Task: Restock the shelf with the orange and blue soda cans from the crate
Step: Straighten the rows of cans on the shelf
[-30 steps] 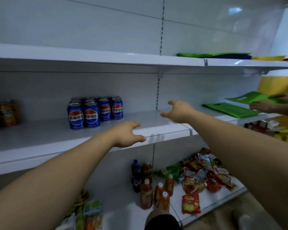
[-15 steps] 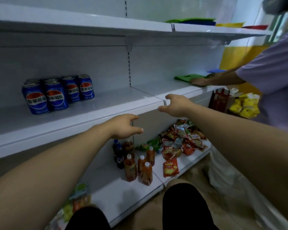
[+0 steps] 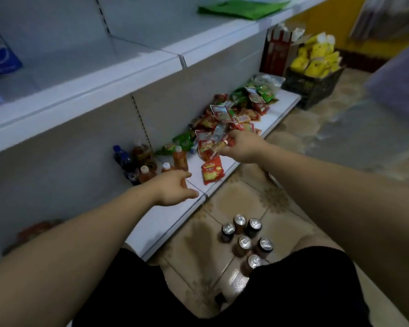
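Head view: soda cans stand upright on the floor, below left hand and right hand; fingers slack, empty.

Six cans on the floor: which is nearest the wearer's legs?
The bottom-most can in view, at the edge of the black shorts; the other five stand nearer the bottom shelf.

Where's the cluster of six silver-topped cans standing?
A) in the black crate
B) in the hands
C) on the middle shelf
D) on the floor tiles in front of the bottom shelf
D: the six cans stand upright on the floor tiles, just out from the edge of the bottom shelf and close to the person's knees.
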The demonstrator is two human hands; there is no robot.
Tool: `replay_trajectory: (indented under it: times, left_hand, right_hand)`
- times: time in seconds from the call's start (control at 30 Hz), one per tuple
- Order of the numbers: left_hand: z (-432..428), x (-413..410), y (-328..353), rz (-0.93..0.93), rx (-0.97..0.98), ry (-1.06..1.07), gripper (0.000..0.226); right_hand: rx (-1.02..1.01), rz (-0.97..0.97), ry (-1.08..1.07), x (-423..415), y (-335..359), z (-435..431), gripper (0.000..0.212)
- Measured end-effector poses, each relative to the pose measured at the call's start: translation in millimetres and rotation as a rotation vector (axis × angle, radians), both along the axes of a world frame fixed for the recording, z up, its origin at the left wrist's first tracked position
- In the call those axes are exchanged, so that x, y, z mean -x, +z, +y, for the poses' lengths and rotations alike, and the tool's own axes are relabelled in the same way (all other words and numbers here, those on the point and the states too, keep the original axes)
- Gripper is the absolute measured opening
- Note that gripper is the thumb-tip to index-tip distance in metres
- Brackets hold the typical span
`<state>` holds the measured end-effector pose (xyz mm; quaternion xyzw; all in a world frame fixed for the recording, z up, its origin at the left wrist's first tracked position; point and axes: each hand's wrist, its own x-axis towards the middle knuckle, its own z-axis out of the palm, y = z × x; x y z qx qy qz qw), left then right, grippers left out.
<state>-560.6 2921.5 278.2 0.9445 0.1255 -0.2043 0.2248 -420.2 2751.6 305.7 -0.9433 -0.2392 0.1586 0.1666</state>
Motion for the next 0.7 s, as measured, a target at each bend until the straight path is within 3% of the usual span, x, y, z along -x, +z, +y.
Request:
replay_trajectory:
  times: [0.13, 0.4, 0.6, 0.7]
  left_hand:
    - [-10.2, -35.4, -61.4, 0.109, 0.06, -0.041, 0.077]
    - [-30.4, -93.8, -183.0, 0.386, 0.109, -0.091, 0.081]
    - [-36.2, -117.8, -263.1, 0.436, 0.124, -0.133, 0.08]
    - [-34.6, -110.9, -302.5, 0.468, 0.159, -0.118, 0.082]
  right_hand:
    - [0.08, 0.153, -0.069, -22.3, -69.4, -25.0, 0.079]
    - [0.171, 0.427, -0.236, -49.0, -195.9, -77.0, 0.071]
    - [0.16, 0.494, -0.273, -52.2, -281.5, -89.6, 0.068]
    - [0.171, 0.499, -0.225, -41.3, -321.0, -80.8, 0.048]
